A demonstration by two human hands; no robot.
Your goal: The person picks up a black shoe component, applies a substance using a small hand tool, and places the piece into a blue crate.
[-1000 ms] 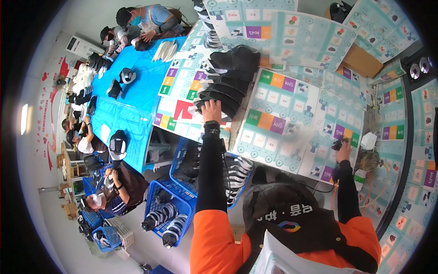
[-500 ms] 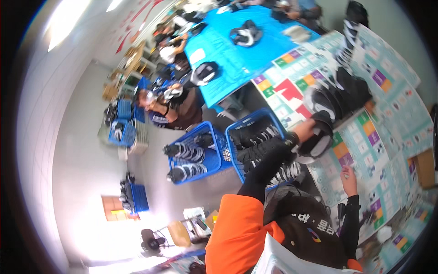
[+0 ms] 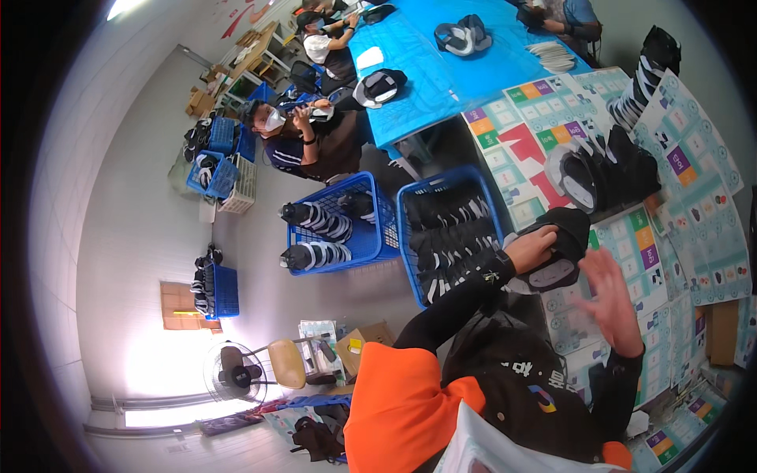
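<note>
**Black shoe upper in the left hand, over the table edge beside the blue crate**

The work table, covered in printed sheets with coloured squares, fills the right side of the view. On it, at about 1 o'clock from the hands, a row of black shoe uppers stands packed side by side.

Left of the table sit two blue crates. The nearer blue crate lies at about 10 o'clock from the left hand and holds black uppers with white stripes, stacked in rows. The farther blue crate, at 9 o'clock, holds two bundles of striped uppers – the rest of its floor shows bare mesh.

The task's thing, a black shoe upper, hangs at the table's near edge, just right of the nearer crate. Its long axis runs roughly from 1 o'clock down to 7 o'clock, with the grey inner face turned toward the person.

The left hand is clamped on the upper's left rim, fingers curled over it. The right hand is spread wide and holds nothing, at about 4 o'clock from the upper and just beside it – whether a fingertip touches it, I cannot tell. The left hand is the nearer one.
</note>
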